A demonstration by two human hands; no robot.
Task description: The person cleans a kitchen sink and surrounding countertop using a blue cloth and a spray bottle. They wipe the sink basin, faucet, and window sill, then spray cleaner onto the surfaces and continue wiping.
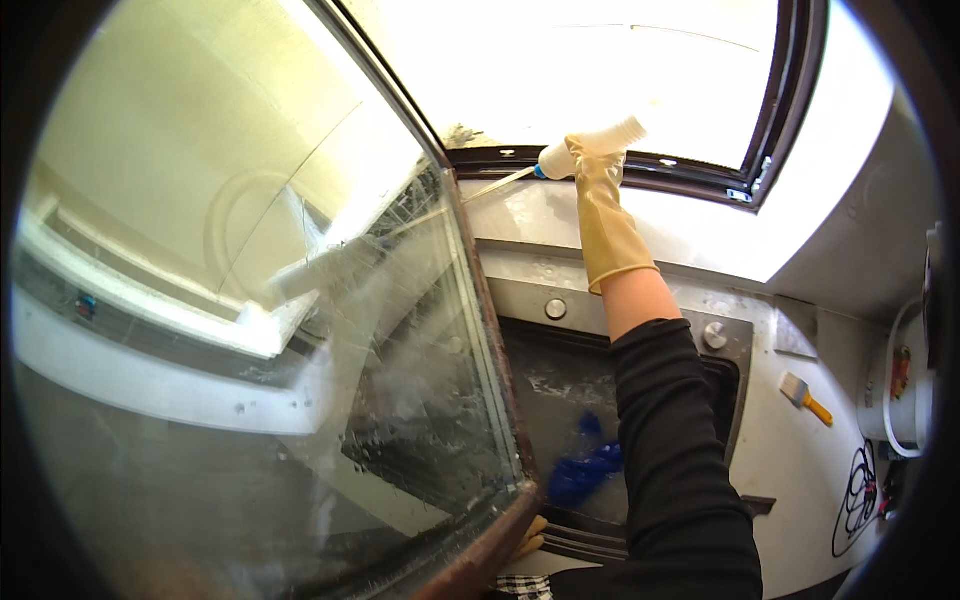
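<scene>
My right hand (598, 161), in a yellow rubber glove, is closed around a white plastic bottle (622, 135) held tilted over the windowsill. Its blue tip (538, 172) points down and left. From the tip a thin pale line (499, 185), a jet or a tube, runs to the edge of the opened window sash (420, 352). That sash has a brown frame and wet, streaked glass. Yellow-gloved fingers of my left hand (531, 538) curl at its lower frame edge; the rest of this hand is hidden behind the sash.
Below my right arm lies a dark sink (577, 345) with round knobs (556, 308) and a crumpled blue cloth or bag (581, 472). A yellow-handled paintbrush (806, 399), a black cable (855, 499) and a white bucket (874, 390) are at right. The window frame (697, 174) stands beyond the sill (525, 214).
</scene>
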